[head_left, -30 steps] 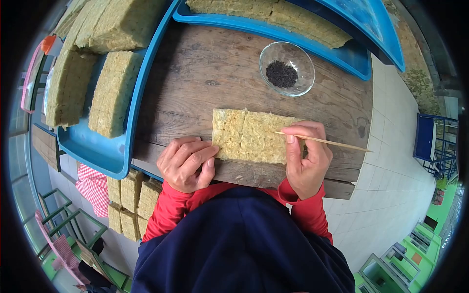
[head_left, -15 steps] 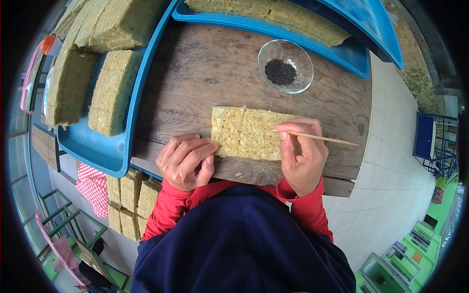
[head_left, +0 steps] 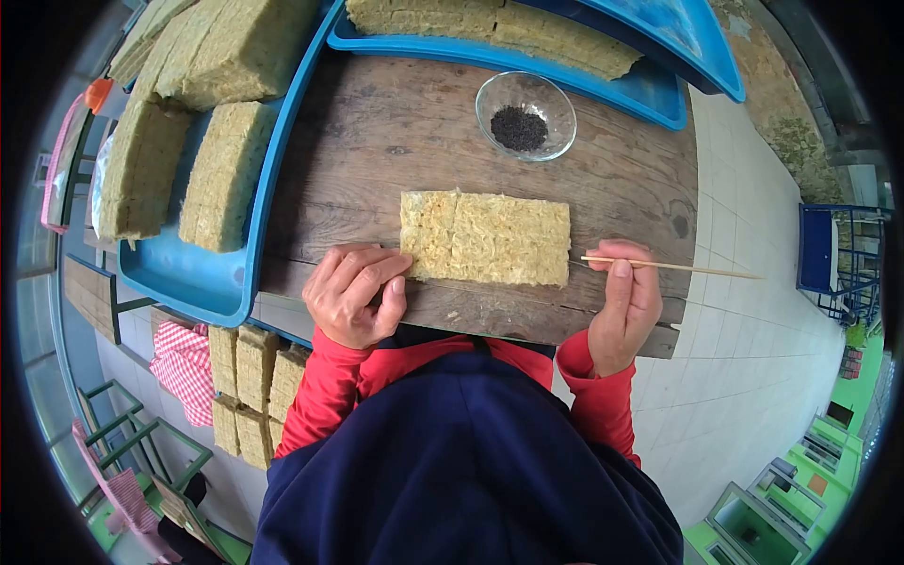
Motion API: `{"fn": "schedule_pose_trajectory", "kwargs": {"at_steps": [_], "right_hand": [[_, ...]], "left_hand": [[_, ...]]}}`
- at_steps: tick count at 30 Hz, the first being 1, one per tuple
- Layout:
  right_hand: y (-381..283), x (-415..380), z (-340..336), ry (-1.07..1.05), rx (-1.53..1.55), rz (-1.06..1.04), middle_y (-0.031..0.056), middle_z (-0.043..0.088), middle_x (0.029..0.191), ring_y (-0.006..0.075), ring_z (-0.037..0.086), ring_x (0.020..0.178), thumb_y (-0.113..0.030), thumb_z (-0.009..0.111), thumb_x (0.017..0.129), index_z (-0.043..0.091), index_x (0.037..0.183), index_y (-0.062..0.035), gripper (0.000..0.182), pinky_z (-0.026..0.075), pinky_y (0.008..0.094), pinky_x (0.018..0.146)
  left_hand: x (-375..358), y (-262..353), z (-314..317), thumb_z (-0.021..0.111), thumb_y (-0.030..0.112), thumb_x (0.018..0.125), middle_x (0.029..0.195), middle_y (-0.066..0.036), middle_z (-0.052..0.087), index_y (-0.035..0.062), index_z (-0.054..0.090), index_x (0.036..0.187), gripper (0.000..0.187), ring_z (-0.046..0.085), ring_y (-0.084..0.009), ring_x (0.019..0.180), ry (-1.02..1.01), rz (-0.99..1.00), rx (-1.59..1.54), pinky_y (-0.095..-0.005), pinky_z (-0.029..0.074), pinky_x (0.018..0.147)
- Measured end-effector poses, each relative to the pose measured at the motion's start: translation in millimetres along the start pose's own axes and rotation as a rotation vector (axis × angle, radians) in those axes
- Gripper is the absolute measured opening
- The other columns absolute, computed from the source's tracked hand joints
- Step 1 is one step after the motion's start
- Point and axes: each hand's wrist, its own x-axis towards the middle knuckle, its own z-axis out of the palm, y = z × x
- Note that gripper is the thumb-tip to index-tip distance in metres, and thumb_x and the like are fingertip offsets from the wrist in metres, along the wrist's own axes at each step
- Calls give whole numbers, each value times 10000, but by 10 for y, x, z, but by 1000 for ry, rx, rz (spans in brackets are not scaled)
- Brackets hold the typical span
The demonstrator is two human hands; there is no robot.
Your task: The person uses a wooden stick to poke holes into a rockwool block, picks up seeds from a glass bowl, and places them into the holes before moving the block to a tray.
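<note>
the yellowish fibrous slab (head_left: 485,238) lay flat on the wooden worktop (head_left: 377,122), nearer the person than the glass bowl (head_left: 525,115) of dark grains. the left hand (head_left: 356,295) touched its left end, fingers loosely curled; the right hand's (head_left: 624,306) fingers pinched a thin stick (head_left: 673,267) just beside its right end.

Yellow-tan slab (head_left: 485,238); brown, dark-grained bench (head_left: 377,141); bright blue trays (head_left: 179,273); black grains (head_left: 518,128) in a colourless bowl (head_left: 562,113); red sleeves (head_left: 315,391); navy top (head_left: 461,461); pink-and-white checked cloth (head_left: 184,367); pale stick (head_left: 692,268).
</note>
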Motion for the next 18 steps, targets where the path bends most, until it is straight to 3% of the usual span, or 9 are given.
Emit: {"fn": "schedule_pose_trajectory", "kwargs": {"at_steps": [2, 4, 9, 11, 12, 15, 18], "right_hand": [[15, -48, -62, -11, -100, -14, 112, 621, 941, 161, 618, 821, -54, 462, 986, 617, 1015, 25, 176, 514, 274, 744], [13, -73, -103, -3, -106, 8, 109, 624, 935, 151, 618, 808, -53, 462, 986, 617, 1030, 26, 180, 517, 268, 724], [-7, -144, -190, 3, -101, 66, 86, 615, 900, 115, 614, 773, -33, 469, 980, 615, 1100, 26, 198, 506, 231, 656], [-31, -168, -227, -25, -113, 138, 64, 594, 864, 82, 586, 722, 0, 483, 966, 537, 1273, 18, 312, 487, 204, 622], [-40, -185, -240, -29, -100, 138, 64, 594, 864, 82, 586, 722, 0, 483, 966, 537, 1273, 18, 312, 487, 204, 622], [2, -221, -242, -6, -69, 129, 39, 562, 820, 51, 502, 618, 46, 509, 940, 314, 1473, -14, 571, 430, 191, 539], [33, -251, -315, -54, -181, 177, 17, 539, 765, 42, 486, 600, 69, 535, 919, 332, 1464, -7, 587, 409, 189, 536]], "left_hand": [[-1, -5, 4, 632, 98, 756, 804, -90, 693, 45, 711, 821, 115, 645, -265, 743, -2, -4, -3, -349, 521, 702], [9, -29, 17, 673, 103, 719, 779, -23, 686, 104, 725, 825, 118, 634, -209, 699, 45, 26, 10, -317, 516, 631], [-1, -19, 3, 669, 100, 727, 778, -31, 687, 100, 726, 828, 116, 629, -217, 695, 30, -5, -1, -323, 509, 633], [-3, -6, -11, 664, 86, 737, 784, -42, 688, 91, 726, 837, 118, 630, -226, 710, 15, -31, -19, -329, 508, 655], [-3, 1, -18, 664, 86, 737, 784, -42, 688, 91, 726, 837, 118, 630, -226, 710, 14, -30, -5, -329, 508, 655], [-6, 5, -57, 654, 65, 756, 806, -55, 691, 80, 727, 850, 120, 634, -234, 749, 32, -47, -40, -330, 508, 698], [-15, 19, -96, 655, 64, 755, 826, -51, 695, 84, 733, 868, 139, 637, -231, 777, 50, -60, -21, -328, 507, 721]]}}
